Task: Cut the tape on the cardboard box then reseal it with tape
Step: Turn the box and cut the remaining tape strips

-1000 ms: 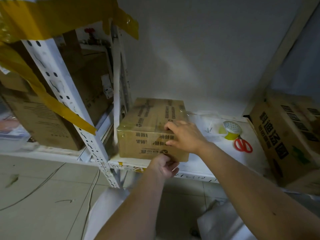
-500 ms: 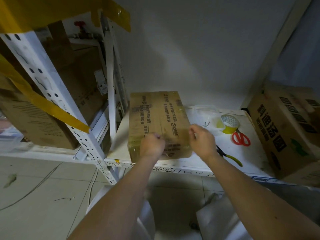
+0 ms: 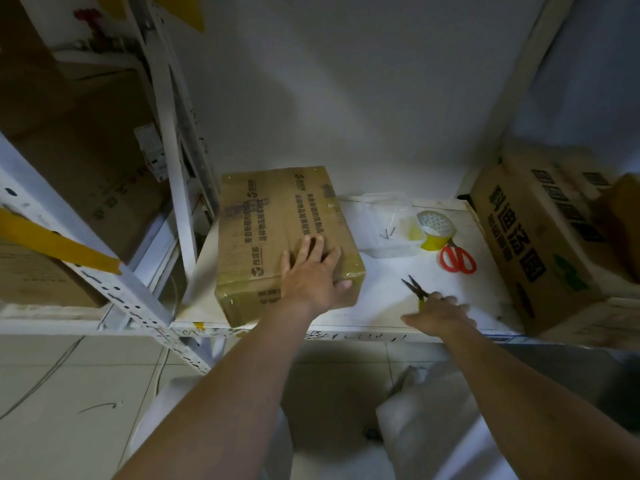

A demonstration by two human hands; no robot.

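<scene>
Cardboard box (image 3: pixel 287 233) sits flat at the left end of the white shelf (image 3: pixel 388 306), its printed top facing up and clear tape glinting over the near edge and corner. My left hand (image 3: pixel 310 275) lies spread on the near right part of the top, fingers splayed, thumb hooked over the corner, pressing down and gripping nothing. My right hand (image 3: pixel 438 315) is low over the shelf just beside the box, fingers loosely curled at the yellow-green handles of the small cutters (image 3: pixel 415 289), whose dark tips point away from me. Whether I've actually closed on those handles I can't tell; the hand covers them.

So I judge this is the pick-up of the cutting tool, with the tape not yet cut. To do it well, I want a firm grip on both handles, tips angled away from my left hand, and the box pinned so it doesn't skate on the smooth shelf. Then run along the tape seam shallow, not deep into the cardboard.

Further right, well apart from the box, the tape roll (image 3: pixel 434 226) with its yellow core waits for resealing, the red scissors (image 3: pixel 457 259) just beside it. A crumpled clear plastic bag (image 3: pixel 388 226) lies between box and roll. A bigger printed carton (image 3: pixel 533 244) stands at the far right.
</scene>
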